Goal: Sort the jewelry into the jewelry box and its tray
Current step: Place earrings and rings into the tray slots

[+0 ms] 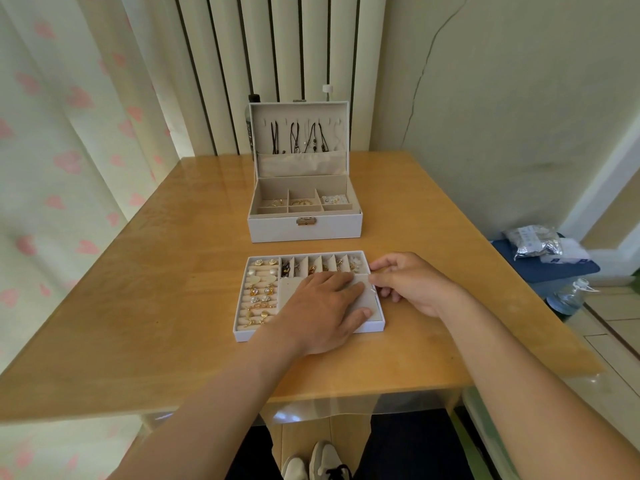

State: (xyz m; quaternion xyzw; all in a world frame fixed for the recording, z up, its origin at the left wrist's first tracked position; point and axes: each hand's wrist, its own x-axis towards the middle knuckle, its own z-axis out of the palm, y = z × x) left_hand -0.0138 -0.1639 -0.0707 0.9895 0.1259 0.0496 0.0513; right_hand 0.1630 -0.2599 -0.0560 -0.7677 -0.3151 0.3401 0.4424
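The white jewelry box (304,230) stands open at the table's far middle, with black necklaces (298,136) hanging in its lid and gold pieces in its compartments. Its tray (242,332) lies nearer me, with earrings and rings (261,292) in the left rolls and small slots along the top. My left hand (320,311) lies flat, fingers straight, on the tray's large beige compartment. My right hand (408,284) is at the tray's right edge, its fingertips pinching a small silvery piece (372,289) at the compartment's corner.
The wooden table (173,306) has a clear plastic cover hanging over its front edge. A curtain hangs at the left and a radiator stands behind the box. To the right, off the table, are a blue stool with packets (540,244) and a glass bottle (568,296).
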